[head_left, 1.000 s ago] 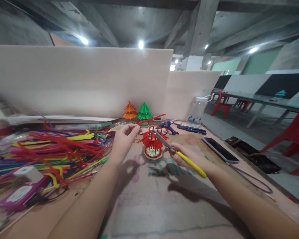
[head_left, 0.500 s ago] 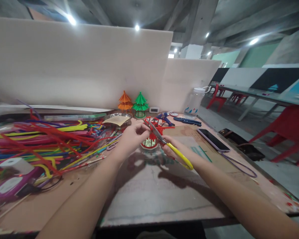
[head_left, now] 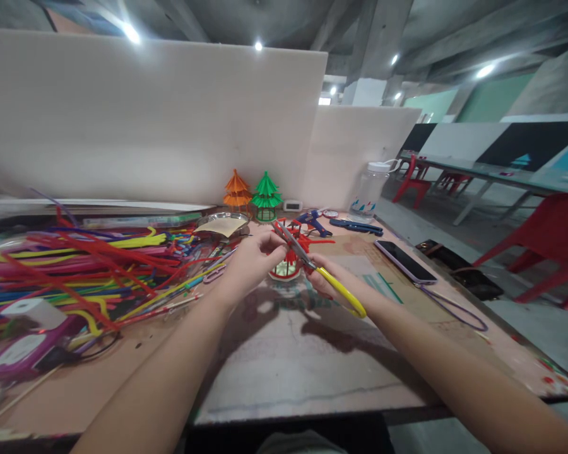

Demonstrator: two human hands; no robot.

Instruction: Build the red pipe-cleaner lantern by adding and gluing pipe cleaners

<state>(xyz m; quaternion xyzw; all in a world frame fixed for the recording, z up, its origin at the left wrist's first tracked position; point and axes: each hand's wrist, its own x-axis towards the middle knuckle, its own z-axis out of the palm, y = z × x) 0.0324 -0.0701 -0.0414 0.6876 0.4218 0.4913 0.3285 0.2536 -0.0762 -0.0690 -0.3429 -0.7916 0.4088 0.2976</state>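
A small red pavilion-like model, apparently made of pipe cleaners, stands on the table between my hands. Its round base is pale, with a red rim. My left hand is closed at the model's left side, thumb and fingers pinched on it; the exact pinched part is hidden. Held in my right hand is a pair of scissors with yellow handles. The metal blades lie across the model's upper part, pointing up and left. Whether they touch a strand is unclear.
Orange and green tiered models stand behind. Colourful pipe cleaners heap at left, near a purple device. A glue gun, dark blue tool, bottle and phone lie toward the right.
The scissor blades look slightly closer together than before. Both hands keep nearly the same place at the red model. The view has shifted very slightly.
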